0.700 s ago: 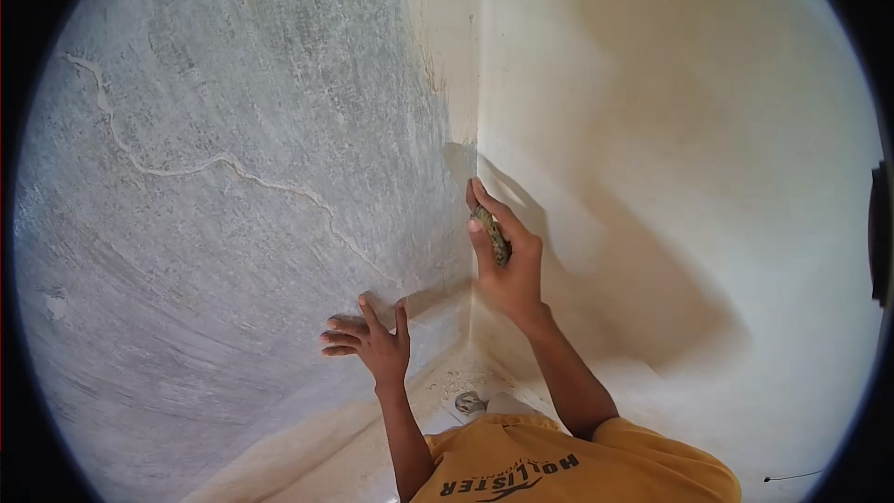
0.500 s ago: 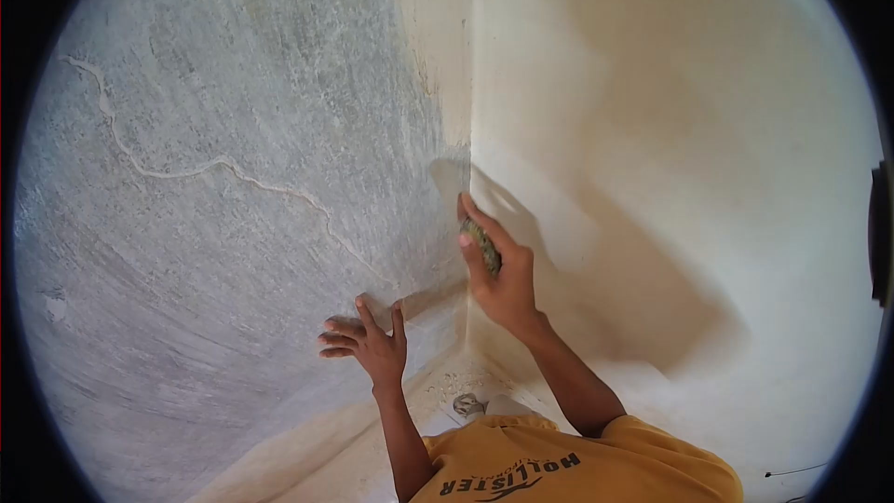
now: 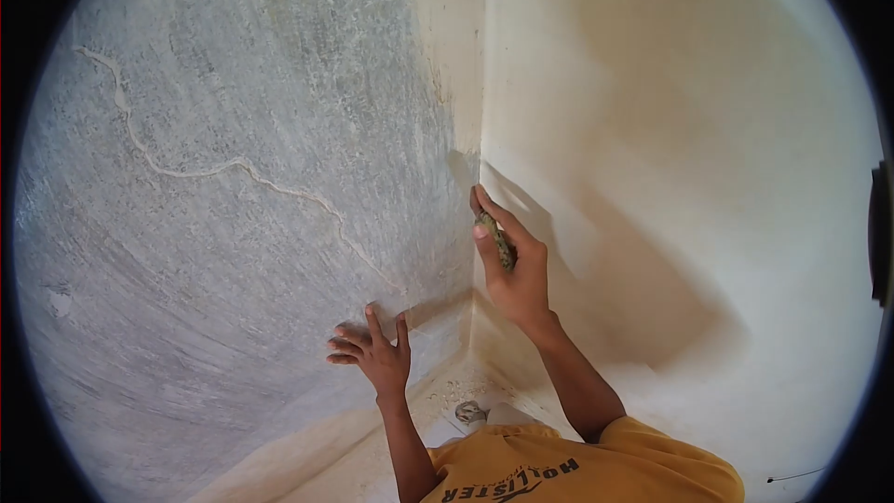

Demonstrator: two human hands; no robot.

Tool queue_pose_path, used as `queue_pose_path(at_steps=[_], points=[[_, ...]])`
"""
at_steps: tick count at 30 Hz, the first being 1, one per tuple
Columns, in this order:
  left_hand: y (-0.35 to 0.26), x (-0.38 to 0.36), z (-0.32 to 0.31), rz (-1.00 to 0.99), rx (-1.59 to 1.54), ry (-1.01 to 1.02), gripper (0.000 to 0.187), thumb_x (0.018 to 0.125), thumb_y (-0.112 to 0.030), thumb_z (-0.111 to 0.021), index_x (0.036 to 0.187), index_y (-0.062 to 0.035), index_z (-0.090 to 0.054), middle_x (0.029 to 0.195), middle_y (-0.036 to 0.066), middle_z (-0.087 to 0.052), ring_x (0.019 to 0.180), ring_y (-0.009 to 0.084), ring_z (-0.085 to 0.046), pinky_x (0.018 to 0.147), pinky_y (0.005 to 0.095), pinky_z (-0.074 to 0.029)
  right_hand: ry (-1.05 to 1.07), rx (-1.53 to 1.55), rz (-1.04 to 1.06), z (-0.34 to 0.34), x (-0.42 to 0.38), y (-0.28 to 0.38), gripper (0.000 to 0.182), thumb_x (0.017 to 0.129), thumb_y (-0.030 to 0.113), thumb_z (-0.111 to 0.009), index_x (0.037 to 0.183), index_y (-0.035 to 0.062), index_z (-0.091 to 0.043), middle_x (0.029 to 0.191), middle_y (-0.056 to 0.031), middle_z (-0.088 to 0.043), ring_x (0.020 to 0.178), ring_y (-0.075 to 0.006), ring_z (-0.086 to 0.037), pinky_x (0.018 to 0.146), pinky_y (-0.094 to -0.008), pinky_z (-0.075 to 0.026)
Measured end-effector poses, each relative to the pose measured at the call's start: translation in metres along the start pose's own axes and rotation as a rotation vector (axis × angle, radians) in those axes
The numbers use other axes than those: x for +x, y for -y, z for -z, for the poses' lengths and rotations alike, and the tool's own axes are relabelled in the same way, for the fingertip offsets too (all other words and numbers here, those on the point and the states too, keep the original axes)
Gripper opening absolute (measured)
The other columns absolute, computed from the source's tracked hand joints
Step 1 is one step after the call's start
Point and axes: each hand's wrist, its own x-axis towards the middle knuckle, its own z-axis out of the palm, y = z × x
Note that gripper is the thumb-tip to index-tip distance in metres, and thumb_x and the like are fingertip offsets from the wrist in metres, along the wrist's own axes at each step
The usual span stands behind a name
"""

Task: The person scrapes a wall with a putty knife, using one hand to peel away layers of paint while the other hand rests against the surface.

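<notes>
In the head view my right hand (image 3: 519, 270) is closed round a rough, mottled greenish-grey block (image 3: 498, 240), whose exact kind I cannot make out. Its fingertips are at the corner where the grey, scraped-looking wall (image 3: 251, 102) meets the cream wall (image 3: 652, 177). My left hand (image 3: 380, 354) has its fingers spread against the lower part of the grey wall, with nothing in it. Just above that hand ends a pale, winding crack line (image 3: 244, 164), which runs up to the left.
A cream strip (image 3: 450, 28) borders the grey surface near the corner. Crumbs of debris (image 3: 461, 385) lie on the floor at the corner's foot, close to my own foot (image 3: 470, 412). A dark object (image 3: 878, 233) shows at the right edge, and a thin wire (image 3: 796, 477) at lower right.
My right hand with the block sits slightly higher and further right in the picture. The walls have also shifted a little right as the view turned. The left hand stays spread on the wall.
</notes>
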Motion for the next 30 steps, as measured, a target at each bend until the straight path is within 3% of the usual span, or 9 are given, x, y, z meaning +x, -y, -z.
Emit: queue_pose_path(at_steps=[2, 5, 14, 18, 23, 26, 30], points=[[0.001, 0.0, 0.001, -0.002, 0.002, 0.008, 0.081, 0.093, -0.053, -0.069, 0.159, -0.0194, -0.037, 0.165, 0.028, 0.023, 0.146, 0.0487, 0.035, 0.107, 0.0731, 0.023, 0.014, 0.023, -0.076, 0.0, -0.003, 0.006, 0.044, 0.102, 0.011, -0.062, 0.143, -0.0004, -0.055, 0.129, -0.019, -0.07, 0.113, -0.0136, -0.067, 0.094, -0.0266, -0.051], [0.0, -0.001, 0.001, 0.005, 0.002, 0.006, 0.079, 0.093, -0.053, -0.069, 0.159, -0.0192, -0.038, 0.165, 0.027, 0.023, 0.146, 0.0485, 0.035, 0.108, 0.0723, 0.023, 0.024, -0.065, 0.019, -0.007, -0.019, -0.005, 0.044, 0.102, 0.011, -0.061, 0.143, -0.0008, -0.055, 0.129, -0.0191, -0.07, 0.113, -0.0135, -0.066, 0.094, -0.026, -0.05], [0.003, -0.004, -0.001, 0.005, -0.011, 0.009, 0.077, 0.093, -0.052, -0.069, 0.157, -0.0187, -0.041, 0.165, 0.026, 0.024, 0.146, 0.048, 0.036, 0.107, 0.0724, 0.024, 0.033, -0.082, -0.011, -0.001, -0.014, -0.007, 0.044, 0.103, 0.013, -0.061, 0.144, -0.0013, -0.055, 0.132, -0.0195, -0.068, 0.118, -0.0163, -0.065, 0.1, -0.0285, -0.048], [0.005, -0.007, 0.001, 0.004, 0.004, 0.024, 0.078, 0.093, -0.053, -0.069, 0.158, -0.0187, -0.04, 0.165, 0.026, 0.025, 0.145, 0.0484, 0.037, 0.106, 0.0729, 0.025, 0.01, 0.041, -0.032, 0.004, 0.002, -0.001, 0.044, 0.103, 0.014, -0.061, 0.144, -0.0011, -0.054, 0.134, -0.0203, -0.067, 0.119, -0.0169, -0.065, 0.101, -0.0291, -0.047], [0.001, -0.004, -0.003, 0.007, 0.004, 0.008, 0.081, 0.093, -0.053, -0.069, 0.159, -0.019, -0.036, 0.164, 0.027, 0.026, 0.145, 0.0492, 0.037, 0.106, 0.0731, 0.025, 0.015, -0.091, 0.039, -0.007, -0.019, -0.013, 0.044, 0.103, 0.009, -0.06, 0.144, -0.0019, -0.053, 0.136, -0.0189, -0.065, 0.116, -0.0166, -0.065, 0.097, -0.0288, -0.049], [0.003, -0.003, -0.003, -0.011, 0.013, -0.004, 0.084, 0.092, -0.054, -0.069, 0.16, -0.0188, -0.034, 0.164, 0.027, 0.025, 0.145, 0.0497, 0.037, 0.106, 0.0735, 0.025, -0.007, 0.058, -0.029, -0.001, 0.0, -0.005, 0.045, 0.102, 0.01, -0.061, 0.145, -0.0014, -0.053, 0.136, -0.0192, -0.065, 0.118, -0.0172, -0.065, 0.098, -0.0294, -0.049], [0.002, -0.005, -0.005, 0.001, 0.0, -0.004, 0.086, 0.092, -0.054, -0.07, 0.16, -0.0183, -0.033, 0.165, 0.027, 0.025, 0.146, 0.05, 0.035, 0.105, 0.0741, 0.024, -0.022, -0.031, 0.01, -0.01, -0.015, -0.015, 0.045, 0.102, 0.011, -0.062, 0.145, -0.0017, -0.053, 0.136, -0.0194, -0.066, 0.115, -0.0141, -0.064, 0.097, -0.0273, -0.049]])
